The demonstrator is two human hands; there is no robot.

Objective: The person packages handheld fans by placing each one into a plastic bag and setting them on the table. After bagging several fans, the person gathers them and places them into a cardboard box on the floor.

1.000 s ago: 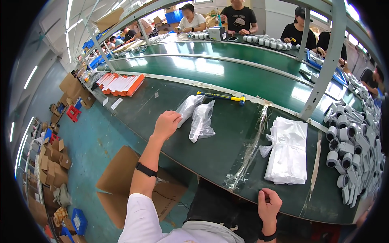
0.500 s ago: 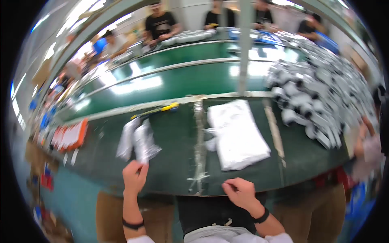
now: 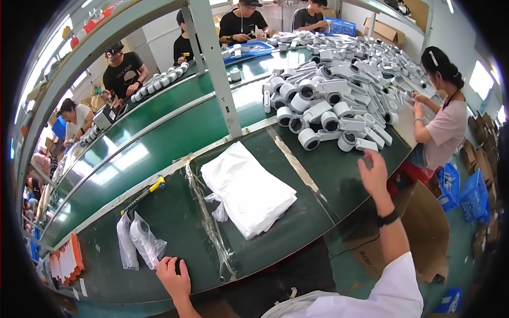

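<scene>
My left hand rests at the near edge of the dark green bench, fingers apart and holding nothing. Its fingertips are beside the lower end of one of two parts wrapped in clear plastic; whether they touch it I cannot tell. Stretched far to the right, my right hand is open and empty. Just beyond its fingers lies the near edge of a big heap of light grey plastic housings with round dark openings and flat arms. A stack of white plastic bags lies on the bench between my hands.
A yellow-and-black handled tool lies behind the wrapped parts. Orange-and-white packages are at the far left. A metal post rises beyond the bags. Co-workers sit across the green belt, and one person works at the heap's right.
The view has swung to the right. My right hand has gone from the bench's front edge out to the heap, and its fingers have opened. My left hand's fingers have spread near the wrapped parts.
</scene>
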